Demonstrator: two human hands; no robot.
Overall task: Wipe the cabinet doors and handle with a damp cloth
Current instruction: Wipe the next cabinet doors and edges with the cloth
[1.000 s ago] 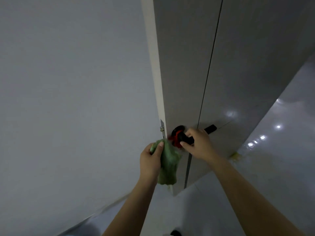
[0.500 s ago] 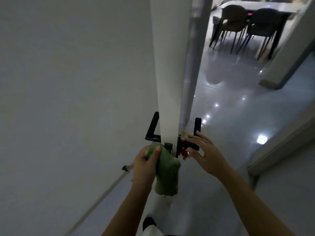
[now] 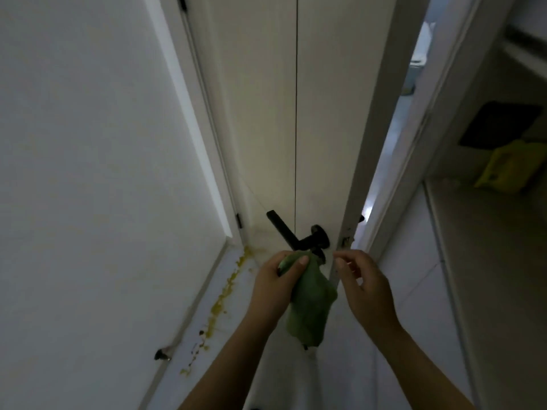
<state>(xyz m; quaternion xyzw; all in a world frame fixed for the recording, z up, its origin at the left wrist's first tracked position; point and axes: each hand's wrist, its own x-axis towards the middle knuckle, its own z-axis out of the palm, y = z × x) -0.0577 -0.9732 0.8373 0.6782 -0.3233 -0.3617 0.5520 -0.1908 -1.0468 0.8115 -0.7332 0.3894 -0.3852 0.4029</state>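
Note:
A white door [image 3: 266,128] stands ajar in front of me, with a thin vertical groove down its face. A black lever handle [image 3: 293,233] sticks out from it at lower centre. My left hand [image 3: 273,284] grips a bunched green cloth [image 3: 310,303] just below the handle's round base, and the cloth hangs down from my fist. My right hand [image 3: 362,284] hovers at the door's free edge beside the latch plate [image 3: 344,241], fingers loosely curled and holding nothing.
A white wall [image 3: 88,173] closes in on the left. Yellow-green spatter [image 3: 228,288] trails along the floor by the hinge corner, near a small doorstop [image 3: 161,355]. Right of the door frame [image 3: 414,128] lie a yellow bag [image 3: 509,165] and a dark panel [image 3: 500,124].
The door has swung so its broad face and inner handle are toward me instead of its edge. My right hand has come off the outer handle. My left hand still holds the cloth.

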